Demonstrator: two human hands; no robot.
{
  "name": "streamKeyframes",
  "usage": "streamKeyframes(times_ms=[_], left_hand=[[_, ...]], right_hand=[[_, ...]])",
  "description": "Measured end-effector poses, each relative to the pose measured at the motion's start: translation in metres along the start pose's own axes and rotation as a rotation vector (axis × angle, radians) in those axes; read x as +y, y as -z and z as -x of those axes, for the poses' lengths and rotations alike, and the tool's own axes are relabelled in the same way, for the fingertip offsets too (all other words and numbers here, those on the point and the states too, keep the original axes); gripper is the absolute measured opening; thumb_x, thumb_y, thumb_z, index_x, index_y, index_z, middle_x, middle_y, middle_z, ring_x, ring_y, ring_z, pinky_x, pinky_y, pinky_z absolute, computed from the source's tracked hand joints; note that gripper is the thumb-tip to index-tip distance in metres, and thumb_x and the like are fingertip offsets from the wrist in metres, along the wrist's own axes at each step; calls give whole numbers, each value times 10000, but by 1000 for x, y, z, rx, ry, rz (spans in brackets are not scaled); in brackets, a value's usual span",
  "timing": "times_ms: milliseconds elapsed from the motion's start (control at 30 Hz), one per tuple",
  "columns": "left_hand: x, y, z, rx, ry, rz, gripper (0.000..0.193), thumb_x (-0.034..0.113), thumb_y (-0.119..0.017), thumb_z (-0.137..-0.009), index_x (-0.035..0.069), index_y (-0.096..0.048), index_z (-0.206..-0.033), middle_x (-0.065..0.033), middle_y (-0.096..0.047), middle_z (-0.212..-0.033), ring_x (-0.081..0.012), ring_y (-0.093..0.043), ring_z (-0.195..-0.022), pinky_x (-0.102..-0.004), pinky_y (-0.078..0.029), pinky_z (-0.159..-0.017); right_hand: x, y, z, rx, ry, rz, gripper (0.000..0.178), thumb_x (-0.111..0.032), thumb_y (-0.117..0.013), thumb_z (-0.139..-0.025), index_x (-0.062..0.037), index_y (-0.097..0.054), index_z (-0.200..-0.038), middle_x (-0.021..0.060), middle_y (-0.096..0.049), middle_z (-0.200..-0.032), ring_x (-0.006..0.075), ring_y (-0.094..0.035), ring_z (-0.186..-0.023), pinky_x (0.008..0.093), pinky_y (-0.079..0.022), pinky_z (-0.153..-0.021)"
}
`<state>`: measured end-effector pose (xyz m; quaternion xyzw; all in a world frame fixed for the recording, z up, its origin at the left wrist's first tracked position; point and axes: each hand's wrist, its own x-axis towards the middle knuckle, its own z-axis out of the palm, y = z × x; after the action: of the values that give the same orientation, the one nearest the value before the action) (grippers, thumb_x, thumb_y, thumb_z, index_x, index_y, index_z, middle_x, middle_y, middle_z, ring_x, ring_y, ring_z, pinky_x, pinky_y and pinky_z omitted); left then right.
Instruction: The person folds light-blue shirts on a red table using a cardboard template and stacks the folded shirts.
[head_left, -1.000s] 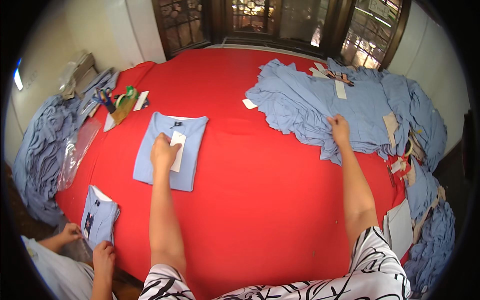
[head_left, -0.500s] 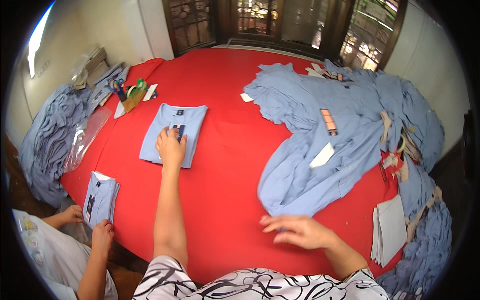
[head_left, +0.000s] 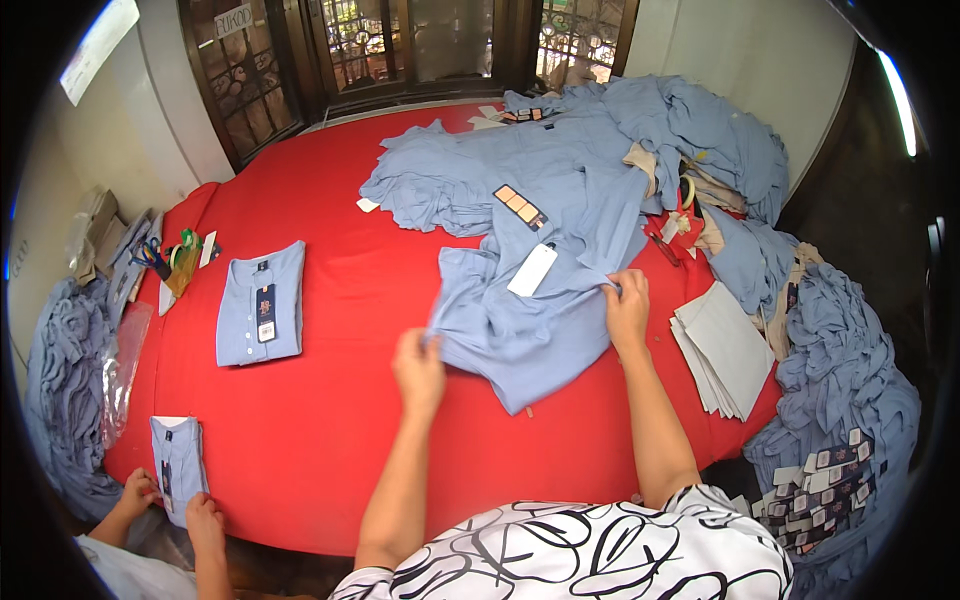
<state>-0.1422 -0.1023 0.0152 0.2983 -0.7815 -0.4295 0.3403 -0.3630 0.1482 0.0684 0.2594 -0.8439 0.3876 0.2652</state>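
A light blue shirt (head_left: 530, 345) lies loosely spread on the red-covered table, its lower part lifted between my hands. My left hand (head_left: 418, 375) is closed on its left edge, fingertips pinched and slightly blurred. The right edge is pinched by my right hand (head_left: 628, 305). Between the hands, a blank white tag (head_left: 532, 270) rests on the cloth, and just beyond it is a dark tag card with peach panels (head_left: 519, 207). Left of my hands sits a neatly folded blue buttoned shirt (head_left: 240, 315) with a dark hang tag (head_left: 265, 312) on its front.
At lower left a co-worker's hands (head_left: 205, 515) hold a smaller folded shirt (head_left: 180, 450). A holder with scissors and tape (head_left: 180, 265) stands far left. White sheets (head_left: 725, 350) lie right of my right hand. Blue garments (head_left: 700, 130) heap along the right, with many tags (head_left: 820, 490) lower down.
My left hand has left the folded shirt and moved right to the loose shirt's edge. My right hand has reached forward and gripped its other edge. The view has swung right.
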Motion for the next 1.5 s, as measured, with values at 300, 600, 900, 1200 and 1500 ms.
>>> streamKeyframes(times_ms=[300, 600, 900, 1200, 1500], left_hand=[[-9, 237, 96, -5, 310, 587, 213, 144, -563, -971, 33, -539, -1152, -120, -598, -1159, -218, -590, -1085, -375, -469, -948], [16, 219, 187, -199, 324, -415, 299, 174, -711, -852, -3, -624, -1078, -167, -575, -1155, -348, -585, -1012, -400, -472, -873], [-30, 199, 271, 103, 282, -40, 289, 67, -745, -796, 10, -612, -1046, -159, -567, -1154, -331, -553, -1097, -390, -450, -924], [44, 252, 355, 666, 148, -221, 192, 129, -686, -876, -18, -643, -992, -181, -633, -1063, -311, -585, -982, -425, -464, -867], [140, 427, 377, 999, -28, -1155, 190, 181, -615, -918, -5, -655, -928, -175, -629, -1117, -308, -564, -1073, -439, -422, -940]], right_hand=[[-171, 150, 95, -1453, 334, -665, 305, -244, -662, -896, -19, -626, -1099, 157, -645, -976, 331, -639, -911, 424, -506, -815], [-197, -57, 76, -992, 238, -546, 292, -100, -549, -940, -38, -645, -1209, 148, -648, -1167, 270, -660, -1005, 352, -522, -878], [-256, -41, 266, -1348, 655, -582, 327, -234, -696, -831, -50, -609, -1087, 147, -652, -979, 370, -599, -989, 443, -515, -838], [-396, 132, 169, -1078, 533, -1800, 141, -70, -616, -906, 6, -559, -1010, 182, -626, -893, 359, -647, -823, 376, -518, -705], [-252, 198, 68, -779, 696, -1587, 272, 16, -650, -735, -46, -664, -999, 87, -687, -949, 272, -690, -865, 357, -555, -687]])
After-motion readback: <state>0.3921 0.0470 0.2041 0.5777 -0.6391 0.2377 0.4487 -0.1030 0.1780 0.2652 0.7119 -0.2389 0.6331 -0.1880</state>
